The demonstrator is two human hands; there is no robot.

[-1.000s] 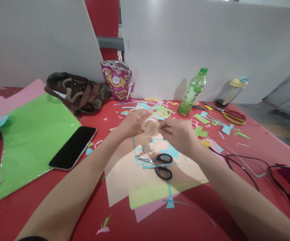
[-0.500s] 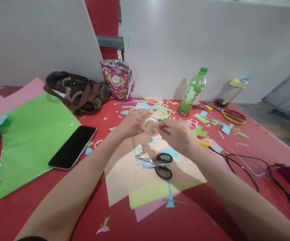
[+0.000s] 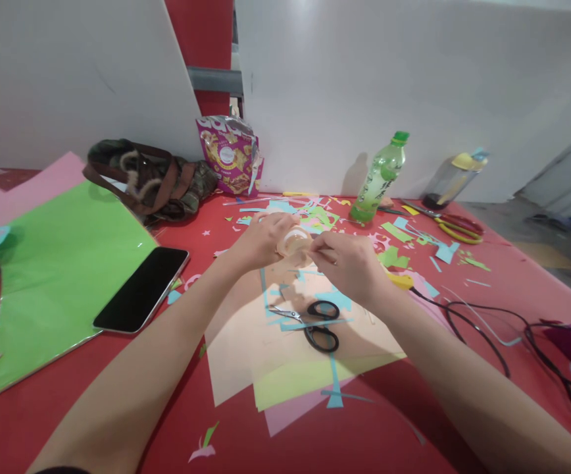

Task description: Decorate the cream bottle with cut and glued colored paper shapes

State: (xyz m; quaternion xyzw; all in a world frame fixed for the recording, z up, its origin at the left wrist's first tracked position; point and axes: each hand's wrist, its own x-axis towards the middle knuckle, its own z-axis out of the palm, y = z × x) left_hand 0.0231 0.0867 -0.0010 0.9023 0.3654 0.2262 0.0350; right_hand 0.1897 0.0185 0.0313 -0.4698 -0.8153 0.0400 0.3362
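I look down on a red bench (image 3: 49, 421) set against white boards (image 3: 389, 85), strewn with paper scraps. The black scissors (image 3: 315, 324) lie on a peach sheet (image 3: 246, 342) at the middle. Left of the scissors are a phone (image 3: 142, 288) and a green sheet (image 3: 58, 270); behind them a bottle (image 3: 379, 179); to their right, black cables (image 3: 487, 329). Just beyond the scissors, above the bench, I hold a roll of clear tape (image 3: 293, 241). My left hand (image 3: 260, 240) has its fingers closed around the roll; my right hand (image 3: 352, 266) pinches at its near edge, fingers closed, though I cannot tell on what.
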